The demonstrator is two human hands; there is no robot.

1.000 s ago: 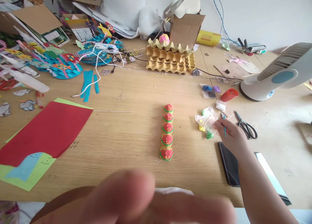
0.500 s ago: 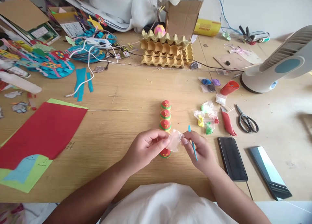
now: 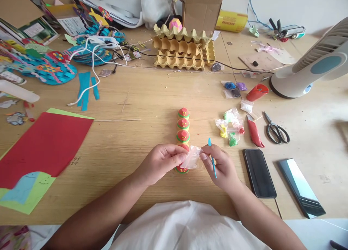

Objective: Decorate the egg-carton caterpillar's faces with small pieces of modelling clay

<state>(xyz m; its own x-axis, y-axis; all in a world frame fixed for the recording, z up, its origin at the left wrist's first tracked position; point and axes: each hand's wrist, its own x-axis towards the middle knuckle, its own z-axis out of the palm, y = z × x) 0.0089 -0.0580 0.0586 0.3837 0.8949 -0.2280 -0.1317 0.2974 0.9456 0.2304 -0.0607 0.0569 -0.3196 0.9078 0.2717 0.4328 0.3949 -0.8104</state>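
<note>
A small clear plastic bag [image 3: 192, 157] is stretched between my two hands, above a row of egg-carton cups. My left hand [image 3: 165, 161] pinches the bag's left edge. With thumb and forefinger, my right hand [image 3: 217, 165] grips its right edge, and a thin blue modelling tool [image 3: 212, 161] is tucked between the fingers of that hand. The row of cups [image 3: 183, 136] has red tops with yellow faces and green rims; its near part is partly hidden by the bag and my left fingers. What the bag contains, if anything, is hard to make out.
Bags of coloured clay [image 3: 230, 126], a red-handled knife [image 3: 255, 132], scissors [image 3: 276, 128] and a phone [image 3: 259, 174] lie to the right. Red paper [image 3: 51, 145] is at left. Egg cartons [image 3: 182, 49] stand at the back, a white fan [image 3: 307, 65] at right.
My view has shifted slightly, so the whole scene sits a little higher. Both hands keep hold of the bag, which is tilted a bit differently and hangs lower at its left.
</note>
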